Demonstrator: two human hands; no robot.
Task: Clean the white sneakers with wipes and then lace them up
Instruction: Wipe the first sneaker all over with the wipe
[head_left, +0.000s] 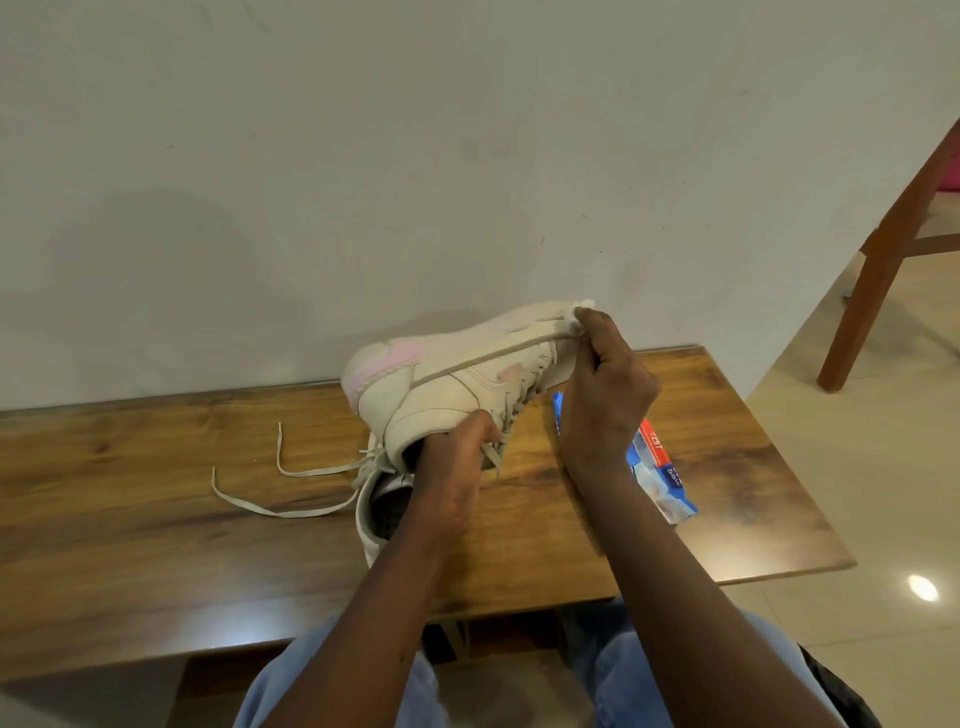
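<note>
While the toe is being wiped: apply the settings below.
Loose laces (311, 472): trail across the table (156, 519) toward its left edge; leave them alone.
Second sneaker (374, 499): lies on the table near the front edge, below the left hand.
Left hand (452, 478): fingers curled into the collar of the raised sneaker (447, 384); brace firmly against twisting.
Wipe (579, 312): pressed on the toe; short strokes advised.
Right hand (602, 395): pinches the wipe.
Wipes pack (665, 467): toward the right edge, within reach.
</note>
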